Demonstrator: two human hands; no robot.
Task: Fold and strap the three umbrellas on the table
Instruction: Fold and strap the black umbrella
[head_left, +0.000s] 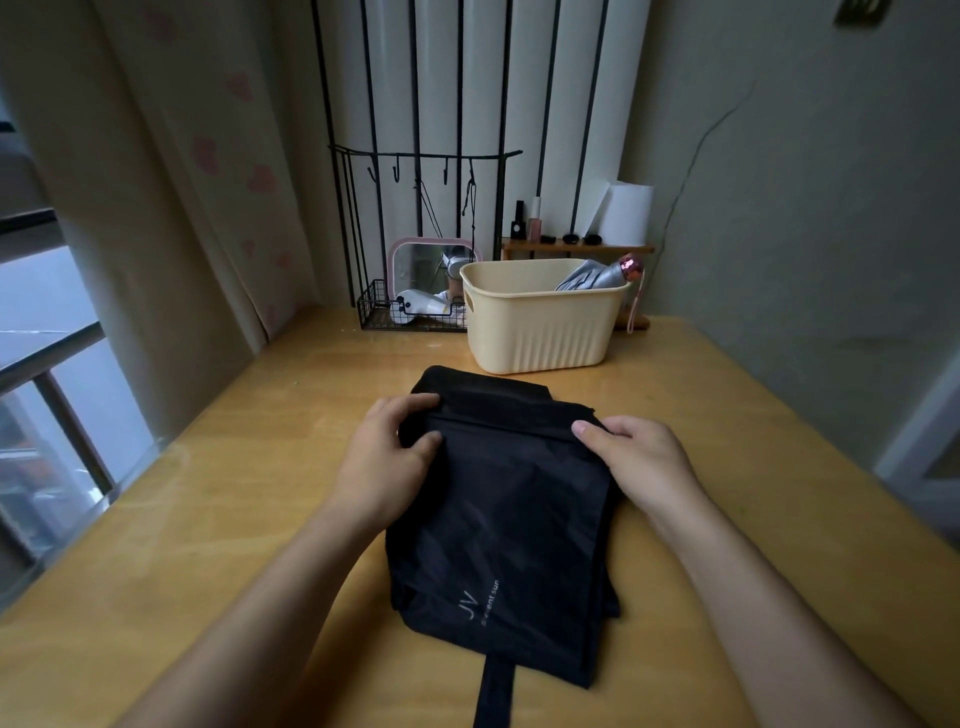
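Black umbrella (498, 525), wooden table (208, 519), curtained window (41, 322)

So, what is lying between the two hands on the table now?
Only the black umbrella: its folded fabric fills the stretch between the left hand and the right hand, which both grip it. The head view shows this.
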